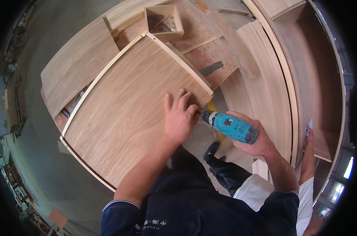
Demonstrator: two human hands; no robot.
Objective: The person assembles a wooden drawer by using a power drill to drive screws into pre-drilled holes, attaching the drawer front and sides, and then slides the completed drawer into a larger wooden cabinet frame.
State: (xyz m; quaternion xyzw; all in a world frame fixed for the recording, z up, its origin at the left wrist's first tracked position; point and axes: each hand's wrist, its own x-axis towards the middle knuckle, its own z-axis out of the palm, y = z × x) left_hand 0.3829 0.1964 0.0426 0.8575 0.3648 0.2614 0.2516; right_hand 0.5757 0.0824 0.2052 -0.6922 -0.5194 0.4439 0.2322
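A large wooden panel (127, 98) with pale edge strips lies in front of me. My left hand (181, 116) rests palm down near its right edge, fingers spread on the wood. The thumb side of that hand is close to the drill's tip; whether it steadies a screw there is too small to tell. My right hand (249, 133) is wrapped around a teal cordless drill (230, 125), held sideways with its black chuck pointing left at the panel's edge. The drill's handle is mostly hidden in my grip.
An open wooden box (164, 34) with small hardware sits on the worn workbench (202, 59) beyond the panel. Another board (80, 63) lies far left. At right, a person's hand (310, 135) touches a large wooden cabinet (320, 78); their dark-trousered legs (229, 173) are near mine.
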